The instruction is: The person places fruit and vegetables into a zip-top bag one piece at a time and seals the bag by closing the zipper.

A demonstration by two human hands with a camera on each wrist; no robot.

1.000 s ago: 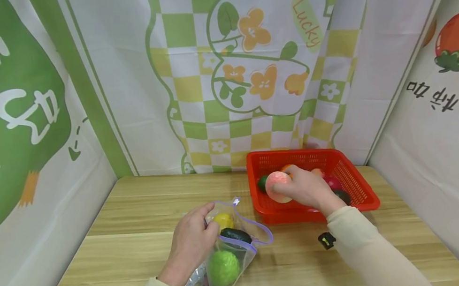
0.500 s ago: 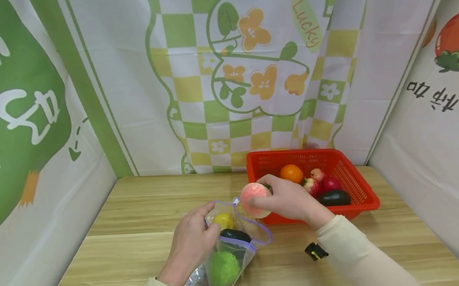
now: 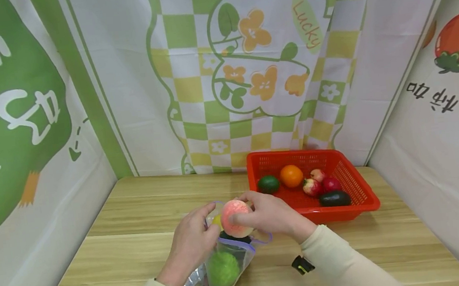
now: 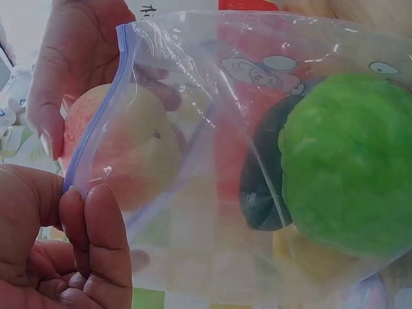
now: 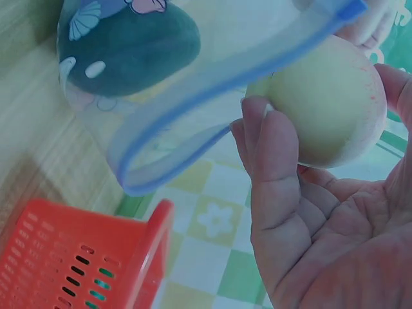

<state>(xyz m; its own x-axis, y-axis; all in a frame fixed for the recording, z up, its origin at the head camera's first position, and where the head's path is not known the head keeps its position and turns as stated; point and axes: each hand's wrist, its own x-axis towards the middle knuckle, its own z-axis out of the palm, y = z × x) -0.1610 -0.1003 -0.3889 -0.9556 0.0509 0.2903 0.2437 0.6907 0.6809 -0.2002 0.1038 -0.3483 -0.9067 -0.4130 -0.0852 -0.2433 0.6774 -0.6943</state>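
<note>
My right hand (image 3: 269, 216) holds a pink peach (image 3: 236, 217) between thumb and fingers at the mouth of a clear zip bag (image 4: 193, 238). In the right wrist view the peach (image 5: 328, 103) shows its pale side beside the bag's purple zip edge. My left hand (image 3: 193, 239) pinches that edge and keeps the mouth apart; its fingers (image 4: 106, 241) show close up in the left wrist view. Inside the bag are a bumpy green fruit (image 4: 351, 164), a dark green oval one (image 4: 264, 174) and a yellow one (image 4: 309, 254), partly hidden behind the peach in the head view.
A red plastic basket (image 3: 360, 189) stands at the back right of the wooden table (image 3: 110, 251). It holds an orange (image 3: 291, 176), a green fruit (image 3: 268, 184), a dark avocado-like fruit (image 3: 335, 198) and several small reddish fruits (image 3: 312, 187). Printed cloth walls enclose the table.
My right hand has carried the peach out of the red basket, leftward and toward me, to the bag's mouth. The left hand and the bag have stayed nearly still.
</note>
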